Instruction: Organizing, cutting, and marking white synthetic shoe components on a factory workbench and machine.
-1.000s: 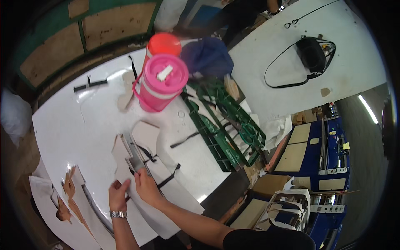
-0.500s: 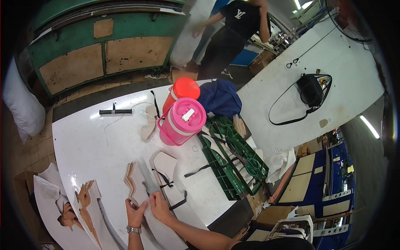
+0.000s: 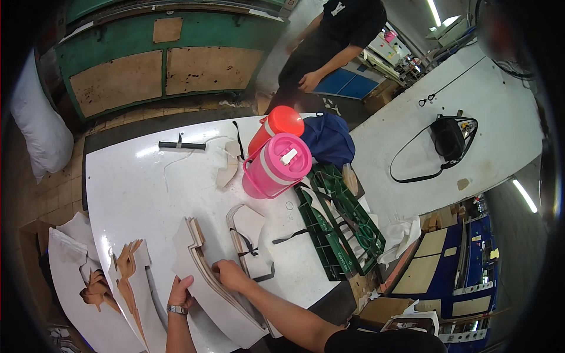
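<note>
Gripping: curved stack of cut pieces (image 3: 219, 288), left hand (image 3: 179, 291) and right hand (image 3: 231, 274) closed on edges.
Done: offcut sheets (image 3: 126, 288) lay left of hands.
Left: loose pieces (image 3: 250, 235) remained just beyond right hand.

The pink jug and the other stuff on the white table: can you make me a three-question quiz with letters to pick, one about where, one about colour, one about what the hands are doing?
1. Where is the orange bottle?
A. right behind the pink jug
B. on the floor
C. in the green crate

2. What colour is the bag on the far table?
A. yellow
B. black
C. pink

3. What are the left hand and right hand doing?
A. lifting the jug
B. hanging away from the table
C. resting on a stack of cut sheets

Answers: 1 A, it leans just behind the jug; 2 B, bag and strap look black; 3 C, both hands lie on the stack.
</note>
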Motion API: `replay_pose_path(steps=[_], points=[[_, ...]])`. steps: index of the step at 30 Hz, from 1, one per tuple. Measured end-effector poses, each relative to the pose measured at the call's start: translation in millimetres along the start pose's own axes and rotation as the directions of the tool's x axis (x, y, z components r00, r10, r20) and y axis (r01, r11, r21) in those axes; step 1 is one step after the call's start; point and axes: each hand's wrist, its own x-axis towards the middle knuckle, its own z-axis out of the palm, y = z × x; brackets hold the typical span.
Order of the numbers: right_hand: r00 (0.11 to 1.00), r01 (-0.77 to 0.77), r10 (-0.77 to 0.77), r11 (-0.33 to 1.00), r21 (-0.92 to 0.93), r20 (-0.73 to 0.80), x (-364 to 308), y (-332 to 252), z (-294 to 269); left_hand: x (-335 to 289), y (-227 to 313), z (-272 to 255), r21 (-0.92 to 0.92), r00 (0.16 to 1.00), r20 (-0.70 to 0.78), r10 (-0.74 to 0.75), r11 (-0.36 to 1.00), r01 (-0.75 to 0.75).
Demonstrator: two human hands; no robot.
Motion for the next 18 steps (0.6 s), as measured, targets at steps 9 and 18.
replay_pose_path(steps=[9,18], points=[[0.958,-0.097,-0.004,0.936,0.338,0.286,21,14,-12,-1,35,40,0.316,0.986,-0.089,-0.141,0.935,0.162],[0.956,-0.213,0.065,0.825,0.524,0.285,16,19,-3,11,65,49,0.606,0.940,-0.104,-0.325,0.729,0.319]])
